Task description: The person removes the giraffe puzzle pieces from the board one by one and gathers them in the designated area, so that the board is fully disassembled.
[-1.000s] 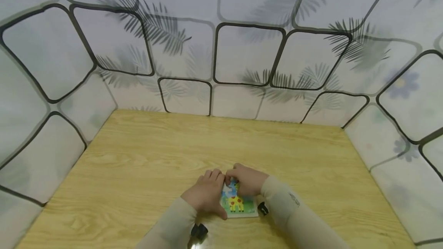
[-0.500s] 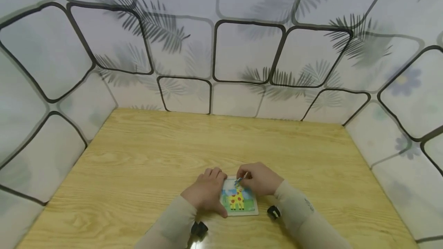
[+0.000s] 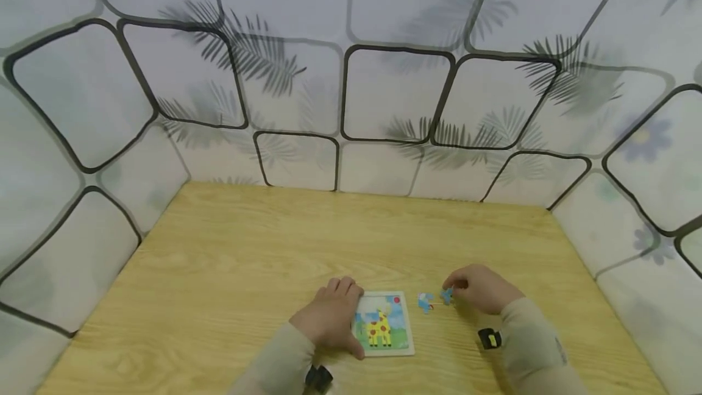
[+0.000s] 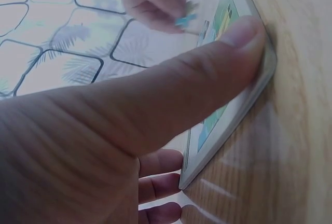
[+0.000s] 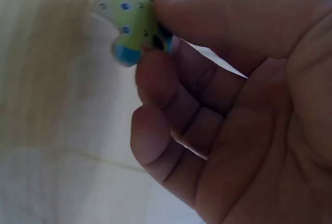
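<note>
Right hand (image 3: 482, 288) is pinching a puzzle piece (image 3: 447, 295)

The left hand (image 3: 331, 317) is lying wide-spread against the puzzle board (image 3: 388, 354) on the bench (image 3: 263, 249). The pinched piece is showing right of the board, near a loose piece (image 3: 425, 302).

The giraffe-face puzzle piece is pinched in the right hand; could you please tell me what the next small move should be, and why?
I'd probably lay the giraffe-face puzzle piece flat on the wooden table and loosen the right hand: it is already away from the puzzle board, beside a loose blue piece.
</note>
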A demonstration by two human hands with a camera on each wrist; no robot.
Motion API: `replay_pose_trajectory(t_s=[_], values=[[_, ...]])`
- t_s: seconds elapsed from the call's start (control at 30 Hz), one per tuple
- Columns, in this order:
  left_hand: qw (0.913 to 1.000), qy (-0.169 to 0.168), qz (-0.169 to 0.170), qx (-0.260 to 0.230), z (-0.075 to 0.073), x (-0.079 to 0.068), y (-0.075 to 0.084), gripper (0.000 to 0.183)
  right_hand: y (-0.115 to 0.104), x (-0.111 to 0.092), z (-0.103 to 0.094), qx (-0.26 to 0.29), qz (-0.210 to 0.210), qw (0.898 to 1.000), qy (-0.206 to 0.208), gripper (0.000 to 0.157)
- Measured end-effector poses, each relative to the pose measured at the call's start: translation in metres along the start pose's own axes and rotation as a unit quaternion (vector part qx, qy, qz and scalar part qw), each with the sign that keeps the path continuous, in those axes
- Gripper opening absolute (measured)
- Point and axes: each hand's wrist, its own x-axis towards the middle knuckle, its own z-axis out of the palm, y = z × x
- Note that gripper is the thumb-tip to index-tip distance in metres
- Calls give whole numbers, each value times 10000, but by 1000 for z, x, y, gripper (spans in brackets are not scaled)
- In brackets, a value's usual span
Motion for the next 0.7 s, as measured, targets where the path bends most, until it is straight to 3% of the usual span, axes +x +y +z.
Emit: replay_pose_trajectory(t_s=[0.27, 0.5, 0.6, 0.7], values=[[10000, 2, 11, -42, -3, -2, -2, 105, -3, 5, 17, -409, 115, 9990, 156, 4], [10000, 27, 30, -70, -3, 1, -4, 105, -10, 10, 21, -828, 87, 9963, 228, 9], [10000, 48, 36, -75, -1, 1, -4, 105, -18, 10, 23, -875, -40, 9954, 377, 8], [9999, 36, 3, -94, -1, 0, -4, 104, -37, 13, 31, -882, -527, 9940, 387, 9]])
